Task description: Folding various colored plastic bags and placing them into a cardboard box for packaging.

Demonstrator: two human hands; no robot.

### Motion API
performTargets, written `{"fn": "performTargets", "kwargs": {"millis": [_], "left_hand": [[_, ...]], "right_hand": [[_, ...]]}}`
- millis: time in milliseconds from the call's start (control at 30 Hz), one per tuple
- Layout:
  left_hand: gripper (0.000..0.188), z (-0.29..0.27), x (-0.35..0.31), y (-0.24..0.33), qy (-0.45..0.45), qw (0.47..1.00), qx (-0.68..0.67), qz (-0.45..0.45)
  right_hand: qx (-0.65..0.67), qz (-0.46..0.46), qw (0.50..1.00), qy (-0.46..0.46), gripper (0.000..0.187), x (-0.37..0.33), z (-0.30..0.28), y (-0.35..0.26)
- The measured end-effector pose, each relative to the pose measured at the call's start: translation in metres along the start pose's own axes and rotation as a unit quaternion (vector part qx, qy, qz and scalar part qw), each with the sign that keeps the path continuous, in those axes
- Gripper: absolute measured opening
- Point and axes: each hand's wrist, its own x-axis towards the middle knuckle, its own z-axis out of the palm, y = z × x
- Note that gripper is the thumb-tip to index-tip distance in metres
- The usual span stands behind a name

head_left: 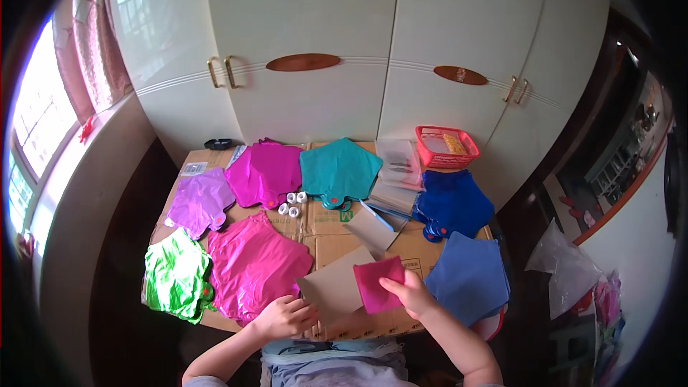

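Note:
My right hand (pixel 411 295) grips a folded deep-pink sheet (pixel 376 284), thumb on top and the other fingers hidden beneath. The sheet overlaps the right side of a grey-beige card (pixel 335 281). At the card's lower left corner my left hand (pixel 286 317) is closed, its curled fingertips on the card's edge. Beside that hand spreads a large pile of shiny pink star-like sheets (pixel 252 269). Matte blue sheets (pixel 469 276) lie to the right of my right hand.
Green (pixel 176 274), lilac (pixel 199 201), magenta (pixel 264 174), teal (pixel 340 170) and dark blue (pixel 454 203) shiny piles ring the cardboard-covered table (pixel 326 225). White rolls (pixel 292 204), more grey cards (pixel 370 228) and a light-blue pen-like stick (pixel 377 216) sit mid-table. A red basket (pixel 448 158) stands against the cabinet (pixel 301 21).

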Motion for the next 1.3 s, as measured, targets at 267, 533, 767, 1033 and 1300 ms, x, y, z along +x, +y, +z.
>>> {"fn": "performTargets", "kwargs": {"millis": [267, 533, 767, 1033, 1300], "left_hand": [[0.031, 0.032, -0.027, 0.031, -0.018, 0.962, -0.069, -0.265], [0.042, 0.023, -0.006, 0.038, -0.010, 0.968, -0.064, -0.243], [0.051, 0.025, -0.008, 0.034, -0.078, 0.970, -0.062, -0.224], [0.054, 0.027, -0.004, 0.019, -0.128, 0.973, -0.072, -0.180], [0.056, 0.023, -0.001, 0.010, -0.155, 0.974, -0.074, -0.145]], "right_hand": [[-0.230, 0.021, 0.973, -0.005, 0.035, 0.054, 0.024, 0.066], [-0.324, -0.086, 0.942, 0.011, 0.049, 0.063, 0.036, 0.094], [-0.401, -0.061, 0.914, -0.023, 0.056, 0.058, 0.044, 0.074], [-0.541, 0.001, 0.839, -0.053, 0.063, 0.053, 0.051, 0.040], [-0.698, -0.348, 0.609, -0.146, 0.045, 0.061, 0.025, 0.030]]}}
